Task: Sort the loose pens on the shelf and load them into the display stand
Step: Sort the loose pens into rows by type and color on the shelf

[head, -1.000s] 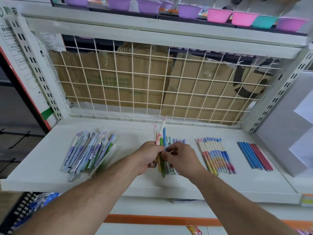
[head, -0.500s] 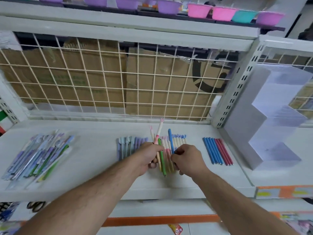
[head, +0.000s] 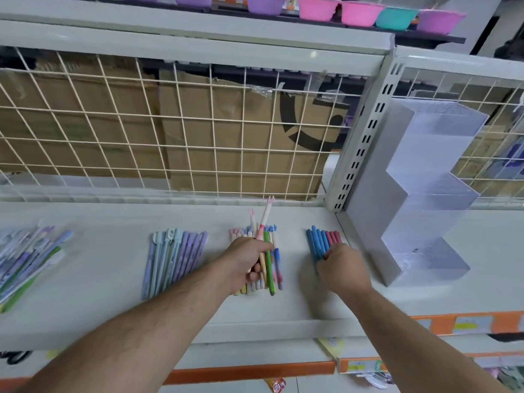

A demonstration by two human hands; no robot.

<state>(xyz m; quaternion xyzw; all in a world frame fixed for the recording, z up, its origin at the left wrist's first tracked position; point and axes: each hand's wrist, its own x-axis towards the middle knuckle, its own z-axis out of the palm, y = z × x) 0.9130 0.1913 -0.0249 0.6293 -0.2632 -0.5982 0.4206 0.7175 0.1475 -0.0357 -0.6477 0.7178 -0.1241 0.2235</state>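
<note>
A: What lies at the left edge of the white metal shelf (head: 113, 282)?

B: A loose heap of mixed pens (head: 25, 262), slanted and partly cut off by the frame. Further right, towards the middle, a row of pale blue and lilac pens (head: 175, 256) lies flat, with the caps toward the back edge.

A: And the left hand (head: 246, 262)?

B: It hangs over a row of pastel pens (head: 278, 263). Its fingers (head: 253, 275) are curled round a small bunch of pens (head: 267, 241): a green one, a yellowish one and two pink-and-white ones. The forked tops of those two point at the back edge.

A: Right of that?

B: A row of blue and red pens (head: 323, 238), apart from the pastel row. The right hand (head: 343, 269) covers its near end, with the fingers bent down round the blue ones.

A: The stand?

B: The white stepped display stand (head: 419, 199) stands upright on the next shelf section. It is just past the perforated upright post (head: 360, 154), near the blue and red row.
</note>
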